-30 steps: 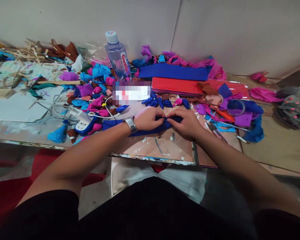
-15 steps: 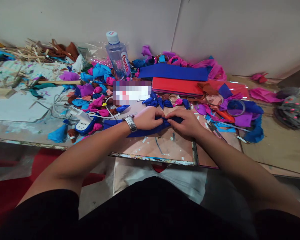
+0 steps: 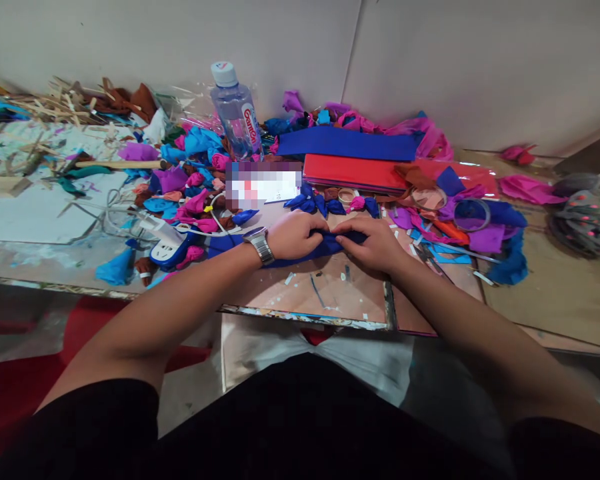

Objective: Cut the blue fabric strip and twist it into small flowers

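A long strip of dark blue crepe paper (image 3: 327, 251) stretches across the front part of the table under my fingers. My left hand (image 3: 294, 235), with a metal watch at the wrist, pinches the strip near its middle. Close beside it, my right hand (image 3: 373, 241) grips the right end between thumb and bent fingers. The two hands' fingertips nearly meet, and part of the paper is hidden beneath them. Just beyond lie several small twisted blue paper pieces (image 3: 316, 200) and a phone (image 3: 285, 185) with a lit, blurred screen.
A water bottle (image 3: 236, 117) stands behind the phone. Red paper (image 3: 355, 172) and a flat blue strip (image 3: 347, 143) lie at the back. To the left are a power strip (image 3: 167, 250), its cable and colourful paper scraps. Rolls of tape (image 3: 473, 215) sit among scraps on the right.
My hands stay at the same spot on the strip, with only slight finger shifts. The left hand has edged a little to the left.
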A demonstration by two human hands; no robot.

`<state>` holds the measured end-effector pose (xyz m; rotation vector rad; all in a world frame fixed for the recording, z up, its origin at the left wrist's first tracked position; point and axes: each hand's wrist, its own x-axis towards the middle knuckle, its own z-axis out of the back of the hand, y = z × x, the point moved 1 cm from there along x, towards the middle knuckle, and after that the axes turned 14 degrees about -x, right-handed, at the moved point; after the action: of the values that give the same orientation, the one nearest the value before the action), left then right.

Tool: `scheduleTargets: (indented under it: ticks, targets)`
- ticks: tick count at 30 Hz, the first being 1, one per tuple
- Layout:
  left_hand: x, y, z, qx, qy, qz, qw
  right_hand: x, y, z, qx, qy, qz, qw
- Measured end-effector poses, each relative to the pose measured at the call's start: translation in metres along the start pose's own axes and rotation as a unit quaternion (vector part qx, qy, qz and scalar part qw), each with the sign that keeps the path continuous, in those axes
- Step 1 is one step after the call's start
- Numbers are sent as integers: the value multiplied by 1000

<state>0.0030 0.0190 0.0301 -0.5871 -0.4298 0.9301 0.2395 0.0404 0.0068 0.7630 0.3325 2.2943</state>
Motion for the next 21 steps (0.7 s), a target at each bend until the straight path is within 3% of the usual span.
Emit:
scheduleTargets:
  ticks: [8, 21]
  targets:
    - [1, -2, 4, 83, -2, 25, 996, 0, -4, -3, 2, -16, -47, 999]
    - [1, -6, 6, 124, 12, 73, 990, 0, -2, -5, -12, -57, -36, 998]
